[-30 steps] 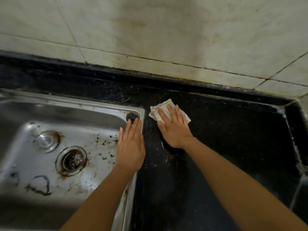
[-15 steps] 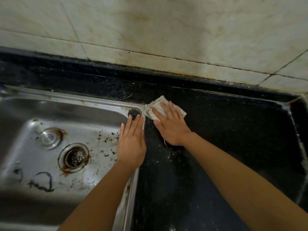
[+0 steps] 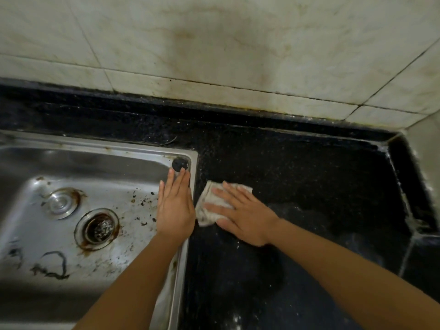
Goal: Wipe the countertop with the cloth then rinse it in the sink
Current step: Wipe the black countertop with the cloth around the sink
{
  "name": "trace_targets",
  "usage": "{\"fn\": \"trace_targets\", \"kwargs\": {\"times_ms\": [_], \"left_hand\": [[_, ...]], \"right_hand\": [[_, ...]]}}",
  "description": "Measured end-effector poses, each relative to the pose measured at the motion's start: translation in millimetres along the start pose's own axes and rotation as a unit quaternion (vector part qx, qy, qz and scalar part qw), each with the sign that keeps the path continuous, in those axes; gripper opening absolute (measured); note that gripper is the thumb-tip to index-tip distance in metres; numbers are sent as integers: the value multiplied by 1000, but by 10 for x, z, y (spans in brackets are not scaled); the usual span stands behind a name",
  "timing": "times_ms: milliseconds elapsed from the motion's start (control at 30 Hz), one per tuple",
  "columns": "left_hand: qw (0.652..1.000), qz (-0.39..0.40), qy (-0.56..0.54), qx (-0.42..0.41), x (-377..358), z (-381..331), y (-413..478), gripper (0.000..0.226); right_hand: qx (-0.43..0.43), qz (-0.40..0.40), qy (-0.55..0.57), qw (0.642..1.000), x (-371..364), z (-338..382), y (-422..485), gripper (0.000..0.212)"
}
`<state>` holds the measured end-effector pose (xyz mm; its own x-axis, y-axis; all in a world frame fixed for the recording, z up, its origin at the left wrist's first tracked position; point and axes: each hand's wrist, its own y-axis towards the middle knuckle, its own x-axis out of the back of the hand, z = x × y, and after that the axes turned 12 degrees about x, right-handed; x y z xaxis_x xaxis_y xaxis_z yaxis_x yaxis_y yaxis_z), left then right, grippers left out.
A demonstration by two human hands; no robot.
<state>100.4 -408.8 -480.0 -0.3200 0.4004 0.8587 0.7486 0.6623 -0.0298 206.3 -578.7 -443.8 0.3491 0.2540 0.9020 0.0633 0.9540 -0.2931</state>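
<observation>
A small white cloth, soiled at its lower edge, lies on the black speckled countertop right beside the sink's right rim. My right hand presses flat on the cloth with straight, spread fingers that point left. My left hand rests flat along the right rim of the steel sink, fingers straight and pointing away from me. The two hands are almost touching. Most of the cloth's right part is hidden under my right hand.
The sink basin holds dark debris, a rusty drain and a small round cap. A black plug sits in the rim's far right corner. A stained tiled wall rises behind; a raised dark curb bounds the counter at right.
My right hand has dragged the cloth toward me along the sink's edge and turned so its fingers point left. My left hand stays on the sink rim.
</observation>
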Motion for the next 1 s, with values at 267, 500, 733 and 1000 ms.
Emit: {"fn": "trace_targets", "kwargs": {"times_ms": [267,500,733,1000], "left_hand": [[999,-5,43,-5,15,-38,-7,50],[988,59,143,22,66,-158,-26,57],[972,128,192,50,136,-276,-232,69],[977,106,181,34,-6,-414,-1069,72]], "right_hand": [[-144,-44,33,988,189,-195,405,52],[-268,-43,90,958,49,-406,-478,53],[-420,-34,113,900,-140,-596,-1519,55],[-497,-58,146,853,-469,-92,-2178,56]]}}
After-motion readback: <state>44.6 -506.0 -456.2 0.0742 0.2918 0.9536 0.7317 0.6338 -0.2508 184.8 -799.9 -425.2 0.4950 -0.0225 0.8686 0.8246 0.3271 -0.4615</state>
